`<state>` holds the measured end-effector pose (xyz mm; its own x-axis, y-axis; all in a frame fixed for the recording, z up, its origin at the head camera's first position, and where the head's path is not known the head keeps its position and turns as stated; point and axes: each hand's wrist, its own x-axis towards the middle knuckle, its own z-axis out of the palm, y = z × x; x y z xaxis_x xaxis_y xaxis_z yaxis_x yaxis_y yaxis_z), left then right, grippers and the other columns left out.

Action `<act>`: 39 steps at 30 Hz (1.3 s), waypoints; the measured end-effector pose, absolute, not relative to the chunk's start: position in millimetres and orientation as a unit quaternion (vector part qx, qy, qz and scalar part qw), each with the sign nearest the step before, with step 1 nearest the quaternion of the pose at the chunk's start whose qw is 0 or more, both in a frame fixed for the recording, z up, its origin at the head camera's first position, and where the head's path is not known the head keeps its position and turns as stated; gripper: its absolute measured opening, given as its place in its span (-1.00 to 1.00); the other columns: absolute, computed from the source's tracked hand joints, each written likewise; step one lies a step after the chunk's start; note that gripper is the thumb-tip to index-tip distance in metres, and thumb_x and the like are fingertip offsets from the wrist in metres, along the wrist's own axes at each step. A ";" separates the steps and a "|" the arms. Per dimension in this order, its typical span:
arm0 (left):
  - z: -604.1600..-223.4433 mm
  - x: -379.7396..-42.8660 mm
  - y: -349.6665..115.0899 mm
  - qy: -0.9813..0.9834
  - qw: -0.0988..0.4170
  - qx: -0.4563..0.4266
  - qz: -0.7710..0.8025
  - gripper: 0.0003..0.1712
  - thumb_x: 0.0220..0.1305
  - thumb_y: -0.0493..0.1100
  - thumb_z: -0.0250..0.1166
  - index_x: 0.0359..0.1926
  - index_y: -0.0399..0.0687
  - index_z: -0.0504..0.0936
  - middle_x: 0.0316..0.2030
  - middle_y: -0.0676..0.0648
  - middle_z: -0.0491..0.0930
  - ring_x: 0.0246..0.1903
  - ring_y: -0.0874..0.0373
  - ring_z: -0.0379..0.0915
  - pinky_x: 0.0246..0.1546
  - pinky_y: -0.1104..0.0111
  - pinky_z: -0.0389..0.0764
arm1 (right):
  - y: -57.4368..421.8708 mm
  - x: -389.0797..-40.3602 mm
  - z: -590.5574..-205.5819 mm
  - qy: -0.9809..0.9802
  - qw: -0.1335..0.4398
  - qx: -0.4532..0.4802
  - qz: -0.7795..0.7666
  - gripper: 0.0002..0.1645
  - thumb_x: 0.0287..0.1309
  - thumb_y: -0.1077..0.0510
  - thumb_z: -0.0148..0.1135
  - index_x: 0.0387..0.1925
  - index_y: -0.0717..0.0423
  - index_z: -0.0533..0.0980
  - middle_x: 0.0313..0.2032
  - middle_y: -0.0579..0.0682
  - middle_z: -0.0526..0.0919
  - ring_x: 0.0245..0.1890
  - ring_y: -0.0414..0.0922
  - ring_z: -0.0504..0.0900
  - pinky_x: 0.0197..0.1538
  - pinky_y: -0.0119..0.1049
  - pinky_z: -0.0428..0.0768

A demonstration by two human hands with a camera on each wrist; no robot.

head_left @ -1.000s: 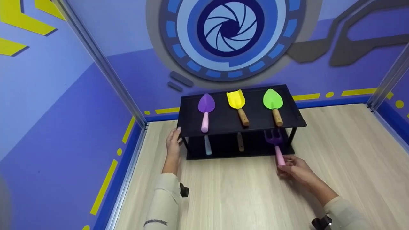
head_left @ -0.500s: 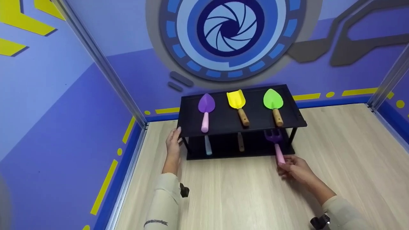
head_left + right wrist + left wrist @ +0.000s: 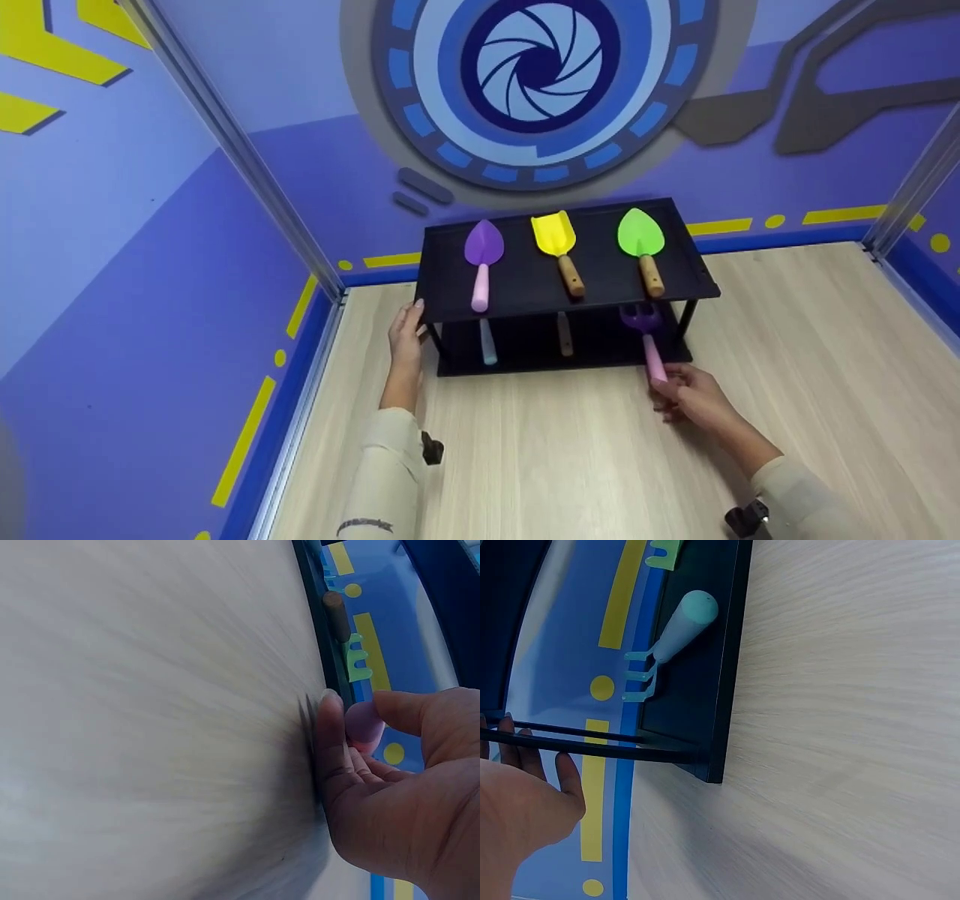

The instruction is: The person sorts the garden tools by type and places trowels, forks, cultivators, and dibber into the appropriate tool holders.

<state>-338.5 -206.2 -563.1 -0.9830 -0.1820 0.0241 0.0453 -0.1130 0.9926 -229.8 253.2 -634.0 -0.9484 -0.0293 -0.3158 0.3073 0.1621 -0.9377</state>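
My right hand [image 3: 694,394] pinches the pink handle of a purple hand fork [image 3: 654,360] at the front right of the black two-tier rack [image 3: 517,292]. Its purple tines lie over the lower shelf, partly hidden under the upper one. In the right wrist view the handle's rounded end [image 3: 364,724] sits between thumb and fingers. My left hand [image 3: 405,341] holds the front left corner of the rack's upper shelf. The left wrist view shows its fingers beside the thin rack post [image 3: 592,747].
On the upper shelf lie a purple trowel [image 3: 484,251], a yellow scoop [image 3: 555,234] and a green trowel [image 3: 640,236]. Below are a light blue hand fork [image 3: 679,626] and a green hand fork [image 3: 355,664] with a wooden handle. A patterned wall [image 3: 300,165] stands close behind.
The right hand has moved slightly forward, carrying the purple hand fork a little deeper over the lower shelf. The left hand stays at the rack's corner.
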 end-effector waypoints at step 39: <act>-565.3 -338.5 -204.9 -0.664 0.079 0.058 -0.741 -0.65 0.63 0.10 0.11 0.09 0.01 0.67 0.08 0.00 0.67 0.31 -0.03 0.48 0.50 -0.13 0.39 | 256.9 -255.1 -645.0 0.765 0.122 0.119 -0.621 -0.35 0.53 -0.13 0.26 0.21 0.39 0.43 -0.35 -0.01 0.76 -0.52 -0.20 0.76 -0.47 -0.23 0.77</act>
<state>-338.5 -204.9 -565.3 -0.9809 -0.1937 0.0192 0.0401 -0.1047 0.9937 -255.1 256.9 -645.0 -0.9419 0.0311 -0.3343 0.3336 0.2006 -0.9211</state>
